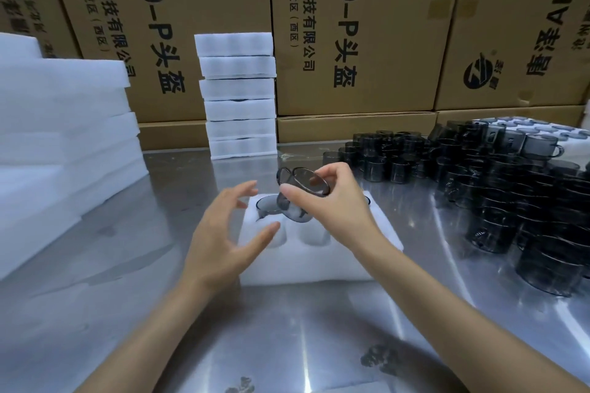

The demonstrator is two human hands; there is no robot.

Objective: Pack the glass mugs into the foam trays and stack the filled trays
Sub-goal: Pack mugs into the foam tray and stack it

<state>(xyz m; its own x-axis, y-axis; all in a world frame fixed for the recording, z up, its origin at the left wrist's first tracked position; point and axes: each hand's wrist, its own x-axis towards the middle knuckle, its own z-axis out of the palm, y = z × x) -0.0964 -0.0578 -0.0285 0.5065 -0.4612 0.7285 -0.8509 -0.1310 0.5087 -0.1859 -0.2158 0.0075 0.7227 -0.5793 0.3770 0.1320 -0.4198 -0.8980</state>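
A white foam tray lies on the steel table in front of me. My right hand holds a smoky glass mug tilted above the tray's middle, fingers and thumb curled round its rim and body. Another mug sits in the tray's far left pocket. A rim shows at the tray's far right, behind my right hand. Two near pockets show white foam inside. My left hand hovers over the tray's left end with fingers spread, holding nothing.
A tall stack of filled foam trays stands at the back. Foam sheets are piled on the left. Many loose stacked mugs crowd the table's right side. Cardboard boxes wall the back.
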